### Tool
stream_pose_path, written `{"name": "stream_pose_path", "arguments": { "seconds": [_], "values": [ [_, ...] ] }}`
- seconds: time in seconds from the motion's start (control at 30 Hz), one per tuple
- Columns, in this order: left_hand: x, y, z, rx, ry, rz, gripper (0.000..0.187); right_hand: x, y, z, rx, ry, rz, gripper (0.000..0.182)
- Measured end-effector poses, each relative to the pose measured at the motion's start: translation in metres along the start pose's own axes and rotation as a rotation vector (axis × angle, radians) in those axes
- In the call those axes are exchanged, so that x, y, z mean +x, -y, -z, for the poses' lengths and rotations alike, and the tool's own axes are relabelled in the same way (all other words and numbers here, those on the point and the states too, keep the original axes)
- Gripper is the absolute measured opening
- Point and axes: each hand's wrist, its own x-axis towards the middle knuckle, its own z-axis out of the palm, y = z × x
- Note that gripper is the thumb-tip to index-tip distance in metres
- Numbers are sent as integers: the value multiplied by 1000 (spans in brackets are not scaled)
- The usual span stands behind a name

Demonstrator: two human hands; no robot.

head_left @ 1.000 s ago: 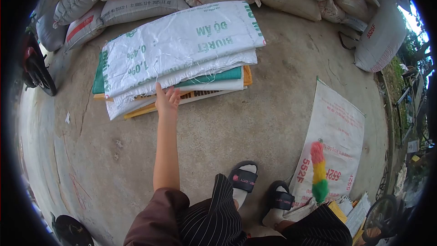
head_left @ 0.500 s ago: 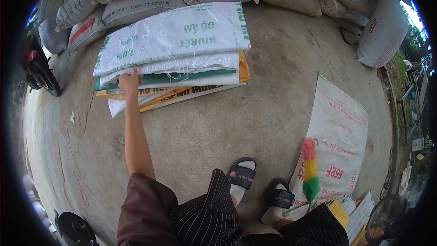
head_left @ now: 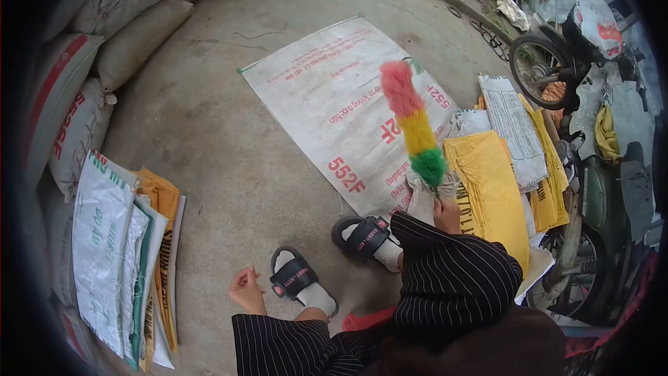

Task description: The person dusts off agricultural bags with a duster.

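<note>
My right hand (head_left: 447,216) is closed around the thin handle of a feather duster (head_left: 412,125), fluffy in pink, yellow and green. The duster points up and away, over a flat white sack (head_left: 306,104) with red print lying on the ground. Beside my left slipper, my left hand (head_left: 248,292) hangs in the air with loosely curled fingers and nothing in them. Farther left lies the stack of folded white, green and orange sacks (head_left: 104,237). Folded yellow sacks (head_left: 487,188) lie just to the right of my right hand.
Full sacks (head_left: 132,42) are piled along the left and upper left. On the right stand a motorbike (head_left: 598,195) and a wheel (head_left: 539,69) by more folded sacks. My slippered feet (head_left: 296,278) are on the concrete floor (head_left: 229,146). A small red object (head_left: 369,318) shows between my legs.
My view has swung to the right. My left hand has come away from the sack stack. My right hand, unseen before, now grips the duster, which is raised from where it stood.
</note>
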Motion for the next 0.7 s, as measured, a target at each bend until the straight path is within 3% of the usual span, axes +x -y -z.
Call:
{"name": "stream_pose_path", "arguments": {
  "seconds": [0.07, 0.1, 0.17, 0.2, 0.23, 0.3, 0.37, 0.43, 0.53, 0.63, 0.7],
  "values": [
    [-30, 34, -34, 159, 315, -183, 18, 12, -19, 4, -70, -62, 211, 10],
    [-30, 46, -38, 176, 329, -190, 18, 14, -29, 9, -68, -65, 188, 10],
    [-29, 47, -45, 309, 632, -145, 27, 23, -48, 18, -199, -96, 54, 10],
    [-30, 46, -45, 323, 632, -149, 27, 27, -61, 23, -327, -2, -155, 18],
    [-32, 39, -44, 271, 641, -97, 30, 31, -81, 25, -318, 1, -165, 18],
    [-38, 34, -48, 237, 644, -46, 34, 38, -125, 26, -391, -195, -393, 27],
    [-44, 36, -53, 192, 606, -130, 35, 45, -155, 31, -481, -265, -526, 28],
    [-42, 41, -54, 206, 668, -174, 36, 50, -185, 28, -521, -170, -558, 29],
    [-42, 27, -54, 210, 626, 14, 35, 56, -239, 28, -569, -33, -488, 26],
    [-45, 13, -72, 408, 656, -115, 34, 77, -222, 57, -541, -19, -364, 20],
    [-41, 3, -85, 405, 693, -168, 32, 105, -192, 84, -243, 117, -363, 16]
  ]
}}
